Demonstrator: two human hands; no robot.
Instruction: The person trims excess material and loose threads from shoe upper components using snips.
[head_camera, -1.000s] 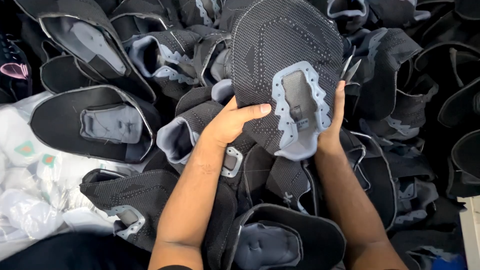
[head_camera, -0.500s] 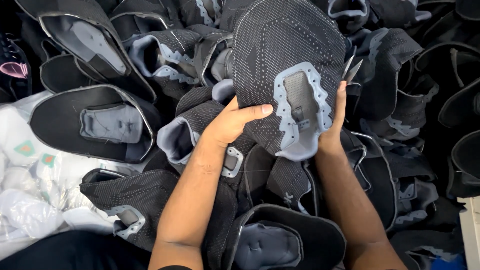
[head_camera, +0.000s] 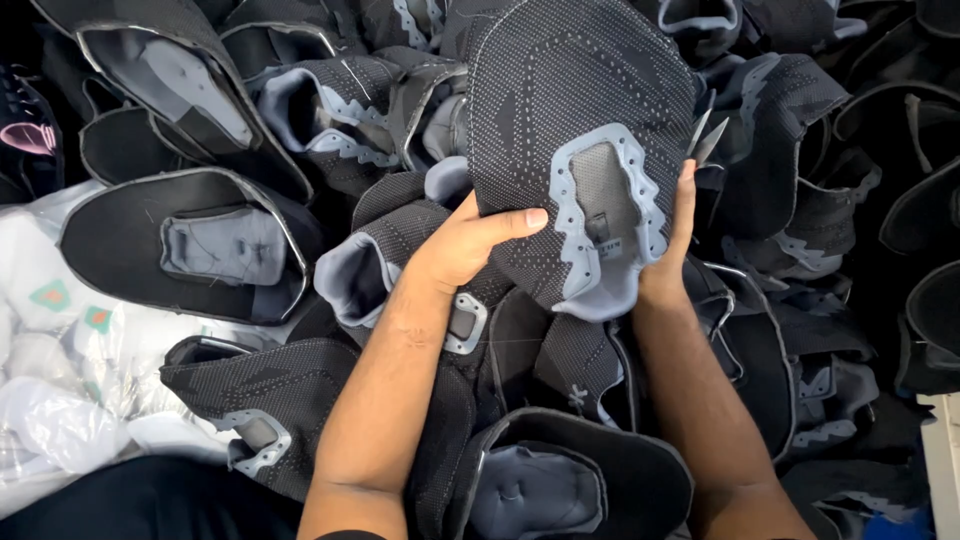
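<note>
Both hands' grip holds one dark knit shoe upper (head_camera: 580, 150): left hand (head_camera: 465, 245) and right hand (head_camera: 668, 255) at its sides, above a pile of uppers (head_camera: 300, 390).

Both bare forearms reach up side by side. The left hand (head_camera: 465, 245) clasps the shoe upper (head_camera: 580, 150) at its left edge, thumb across it. The right hand (head_camera: 668, 255) grips its right edge, fingers upward.

this looks like a shoe factory or workshop: a deep heap of unfinished black knit shoe uppers (head_camera: 330, 100) with grey collars covers the whole work surface, none with soles, and clear plastic bags (head_camera: 60, 400) lie bunched at the left edge.
</note>
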